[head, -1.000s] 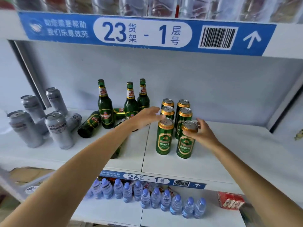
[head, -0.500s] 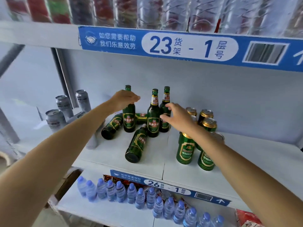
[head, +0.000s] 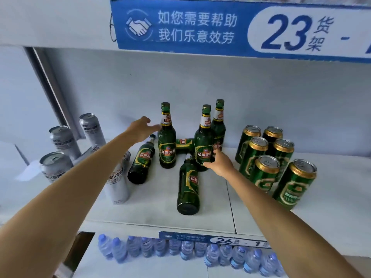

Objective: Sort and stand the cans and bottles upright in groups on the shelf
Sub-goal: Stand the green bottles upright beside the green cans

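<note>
Three green beer bottles stand upright at the back of the white shelf [head: 261,217]: a left one [head: 167,143], a middle one [head: 202,145] and a rear one [head: 218,125]. Three more lie flat: one to the left [head: 141,161], one in front [head: 188,185] and one sideways behind [head: 184,143]. My left hand [head: 140,127] is open, fingertips at the left upright bottle's shoulder. My right hand [head: 219,164] is open, fingertips touching the middle bottle's lower body. Several green cans [head: 295,183] stand at the right. Silver cans [head: 55,167] are at the left, one partly behind my left arm.
A blue "23" sign [head: 200,27] fronts the shelf above, low over the bottle tops. A grey upright post [head: 50,87] runs down at the left. On the lower shelf a row of small water bottles [head: 180,250] stands under a "26" label [head: 222,240].
Both hands moved left from the green cans to the bottles. The left hand came down beside the left bottle's neck, and the right hand dropped to the middle bottle's base. The view moved closer.
</note>
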